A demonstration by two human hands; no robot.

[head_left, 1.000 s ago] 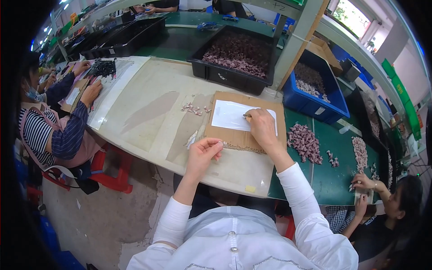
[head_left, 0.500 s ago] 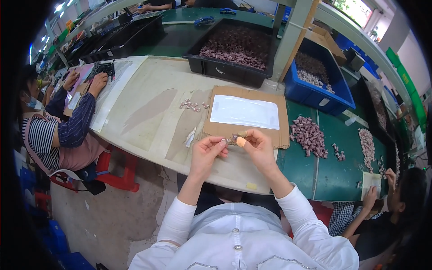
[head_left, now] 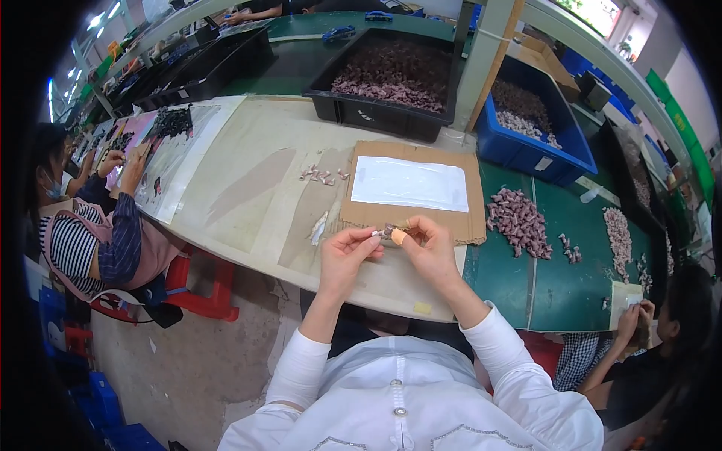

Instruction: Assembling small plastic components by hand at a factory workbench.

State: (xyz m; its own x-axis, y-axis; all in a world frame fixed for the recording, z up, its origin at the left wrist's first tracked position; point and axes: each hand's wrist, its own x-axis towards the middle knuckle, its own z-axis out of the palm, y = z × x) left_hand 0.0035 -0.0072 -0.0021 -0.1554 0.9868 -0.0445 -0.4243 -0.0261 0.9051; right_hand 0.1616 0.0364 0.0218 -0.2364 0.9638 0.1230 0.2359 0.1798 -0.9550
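Head view. Both hands meet over the near edge of the cardboard sheet [head_left: 475,192]. Left hand [head_left: 343,261]: grip pinched, thumb and forefinger together on a small white piece [head_left: 376,234]. Right hand [head_left: 434,253]: thumb and forefinger clamped on a small purplish-brown piece [head_left: 389,228]; an orange-tan finger cover [head_left: 398,237] on one digit. The two pieces sit tip to tip, or nearly so; whether they touch, cannot tell. Remaining left fingers curled.

Cardboard lies flat on the pale worktop [head_left: 241,161], a white sheet [head_left: 410,184] on top of it. To its left, a loose scatter of pinkish pieces [head_left: 320,177]; nearer the left hand, a crumpled white scrap [head_left: 320,227]. Small yellow patch [head_left: 423,307] by the front edge.

Beyond the cardboard: black bin [head_left: 406,126], heaped with mauve pieces. Right of that, a blue bin [head_left: 538,161] with paler ones. On the green surface [head_left: 500,293] at right: a mauve heap [head_left: 519,224], a small cluster [head_left: 571,249] just beside, then a long band of pale pink pieces [head_left: 618,242].

Co-worker at left, striped sleeve [head_left: 124,240], hands raised over the worktop; red stool [head_left: 214,286] below. Second co-worker [head_left: 628,383] at lower right, hands close together at a pale card [head_left: 623,299].
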